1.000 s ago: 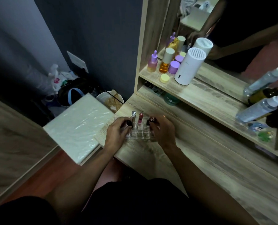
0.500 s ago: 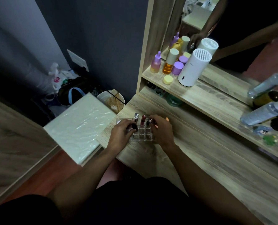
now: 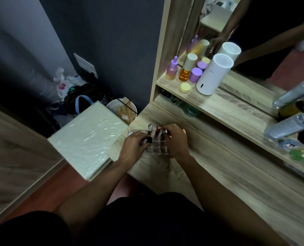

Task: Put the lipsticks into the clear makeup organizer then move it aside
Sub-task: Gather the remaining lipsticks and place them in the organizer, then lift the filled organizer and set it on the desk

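The clear makeup organizer [image 3: 155,147] stands on the wooden desk [image 3: 209,166] near its left end. Lipsticks stand upright in it: a silver-capped one [image 3: 150,128] and a red one [image 3: 158,130] in the back row, a dark one [image 3: 148,139] by my left thumb, and another [image 3: 165,131] under my right fingers. My left hand [image 3: 134,145] grips the organizer's left side. On the right side, my right hand [image 3: 174,140] grips it too. Both hands cover the organizer's side walls.
A shelf [image 3: 227,107] above the desk carries purple and amber bottles [image 3: 185,70], a white cylindrical device [image 3: 213,73] and spray bottles [image 3: 289,125], with a mirror behind. Left of the desk lie a plastic-wrapped white panel [image 3: 89,139], a bin [image 3: 122,108] and bags on the floor.
Both hands stay clasped on the organizer's sides. The view has shifted slightly; the organizer sits marginally nearer the desk's left end than a second ago.
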